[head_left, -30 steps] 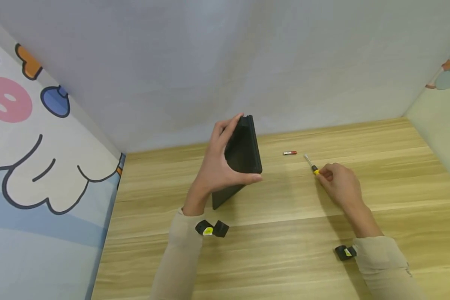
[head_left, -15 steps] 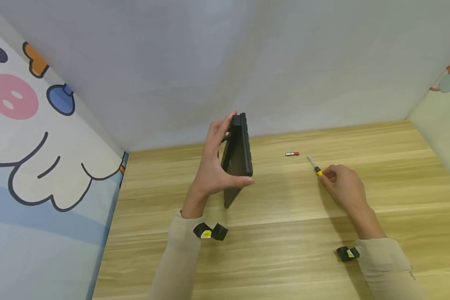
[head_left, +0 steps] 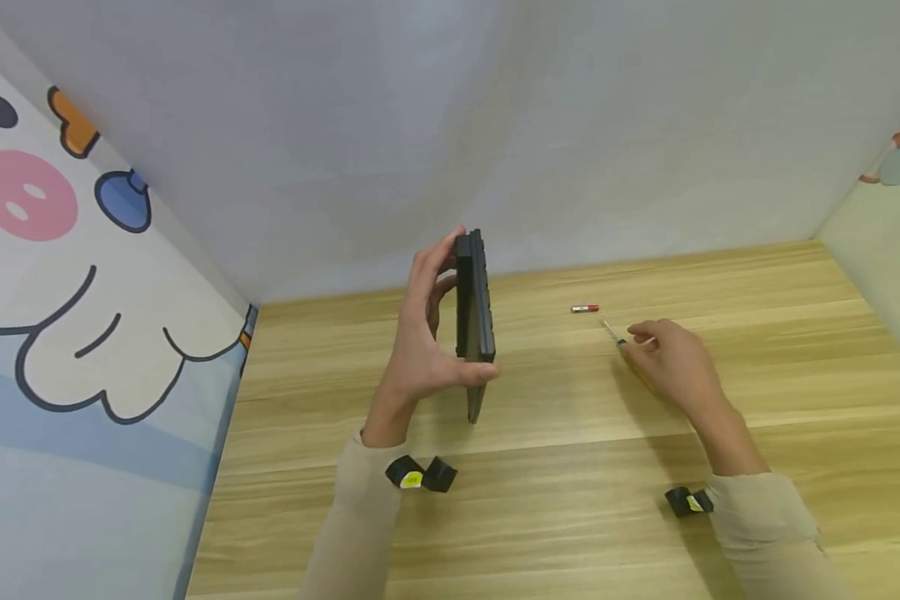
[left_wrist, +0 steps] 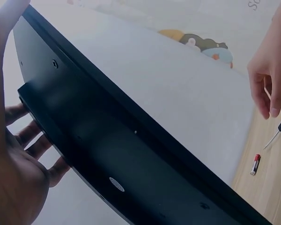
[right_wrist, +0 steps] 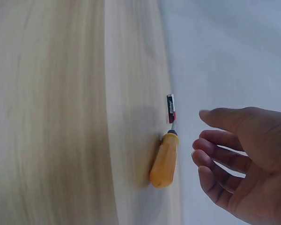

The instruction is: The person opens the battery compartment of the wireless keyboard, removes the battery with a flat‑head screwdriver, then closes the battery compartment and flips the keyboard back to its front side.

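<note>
In the head view my left hand (head_left: 423,342) grips a black keyboard (head_left: 474,300) by its short side and holds it up on edge, thumb at the near corner and fingers at the far one. Its underside, with screws and a small oval sticker, faces the left wrist camera. On the table lies a screwdriver (right_wrist: 164,161) with a yellow handle, its shaft pointing at a small red-and-black battery (head_left: 585,308). My right hand (right_wrist: 253,159) hovers just above the screwdriver, fingers loosely bent and apart from it, holding nothing.
The wooden table (head_left: 570,500) ends at a pale cloth wall (head_left: 570,150) at the back. A panel with cartoon drawings (head_left: 82,333) borders it on the left, another stands at the right. A black camera mount sits on each sleeve.
My right hand has let go of the screwdriver, which now lies on the table. My left hand has turned the keyboard more edge-on and moved it slightly left.
</note>
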Action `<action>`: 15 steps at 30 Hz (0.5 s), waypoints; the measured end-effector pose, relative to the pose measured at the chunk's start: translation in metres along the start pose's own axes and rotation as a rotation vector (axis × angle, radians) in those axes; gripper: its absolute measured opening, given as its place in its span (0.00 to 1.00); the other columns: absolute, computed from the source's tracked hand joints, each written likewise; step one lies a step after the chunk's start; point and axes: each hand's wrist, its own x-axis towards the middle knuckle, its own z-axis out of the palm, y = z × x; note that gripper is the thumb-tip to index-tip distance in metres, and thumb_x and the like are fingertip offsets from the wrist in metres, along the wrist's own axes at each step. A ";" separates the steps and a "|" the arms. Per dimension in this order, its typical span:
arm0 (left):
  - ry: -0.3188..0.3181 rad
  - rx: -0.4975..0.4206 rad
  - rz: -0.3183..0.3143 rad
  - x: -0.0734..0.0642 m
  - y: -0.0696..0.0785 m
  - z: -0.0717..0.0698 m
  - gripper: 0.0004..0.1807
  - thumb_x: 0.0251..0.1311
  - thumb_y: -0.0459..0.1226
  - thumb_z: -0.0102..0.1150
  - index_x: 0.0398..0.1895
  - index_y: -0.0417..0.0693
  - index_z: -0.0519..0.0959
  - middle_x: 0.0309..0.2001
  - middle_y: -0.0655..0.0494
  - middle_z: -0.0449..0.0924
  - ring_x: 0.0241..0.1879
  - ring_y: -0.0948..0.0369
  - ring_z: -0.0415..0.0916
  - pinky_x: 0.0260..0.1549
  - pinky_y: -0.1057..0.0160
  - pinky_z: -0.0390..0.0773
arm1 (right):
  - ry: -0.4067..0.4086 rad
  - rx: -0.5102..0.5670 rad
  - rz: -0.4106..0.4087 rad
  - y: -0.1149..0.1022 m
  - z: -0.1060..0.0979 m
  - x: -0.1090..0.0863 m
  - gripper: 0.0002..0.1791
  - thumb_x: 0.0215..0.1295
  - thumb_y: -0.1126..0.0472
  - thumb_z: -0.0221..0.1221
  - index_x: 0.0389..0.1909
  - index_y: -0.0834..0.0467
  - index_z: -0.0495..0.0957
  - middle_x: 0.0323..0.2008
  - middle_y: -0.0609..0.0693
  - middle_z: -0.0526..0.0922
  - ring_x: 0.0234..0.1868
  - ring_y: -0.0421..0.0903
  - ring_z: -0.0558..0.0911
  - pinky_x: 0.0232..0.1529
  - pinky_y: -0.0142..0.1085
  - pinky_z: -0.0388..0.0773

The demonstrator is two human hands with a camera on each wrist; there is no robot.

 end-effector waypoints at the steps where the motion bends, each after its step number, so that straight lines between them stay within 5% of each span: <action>1: 0.003 -0.005 0.000 0.000 0.000 0.001 0.74 0.35 0.75 0.71 0.80 0.40 0.55 0.68 0.39 0.61 0.66 0.54 0.63 0.65 0.53 0.70 | -0.017 0.003 -0.008 -0.002 0.001 0.001 0.22 0.72 0.55 0.62 0.56 0.68 0.81 0.50 0.67 0.86 0.48 0.64 0.86 0.46 0.59 0.82; 15: 0.032 -0.051 0.039 0.001 -0.002 0.010 0.73 0.36 0.72 0.75 0.79 0.38 0.55 0.67 0.42 0.62 0.65 0.53 0.64 0.66 0.58 0.71 | -0.163 0.081 -0.198 -0.018 0.028 0.016 0.29 0.65 0.55 0.69 0.62 0.67 0.77 0.57 0.63 0.82 0.51 0.58 0.84 0.52 0.53 0.82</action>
